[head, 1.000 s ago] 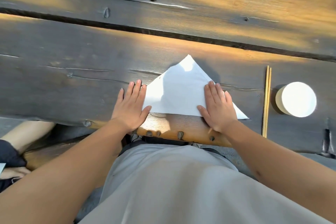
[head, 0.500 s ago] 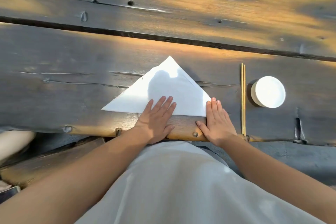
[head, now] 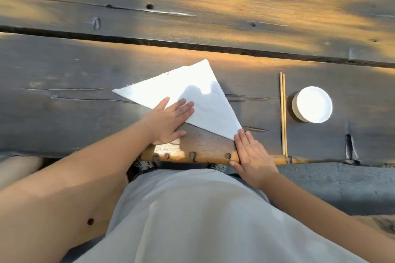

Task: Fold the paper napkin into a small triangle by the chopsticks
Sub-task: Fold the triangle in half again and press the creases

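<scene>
Planks of dark weathered wood make up the bench [head: 64,66], with a black gap running across between two of them and warm light falling in patches. Toward the near edge lies the paper napkin [head: 188,92], a white triangle folded flat, one corner pointing left, one pointing away, and one pointing down to the right. The left hand [head: 168,121] rests palm down with fingers spread flat on the napkin's lower long edge, pressing rather than gripping. The right hand [head: 252,156] also lies flat and unclenched on the bench edge, its fingertips [head: 242,132] touching the napkin's lower right corner. Just right of that hand, apart from the napkin, the chopsticks [head: 283,113] lie side by side, pointing straight away from the person. Beside them on the right sits a small round white dish [head: 313,104], not touching them.
</scene>
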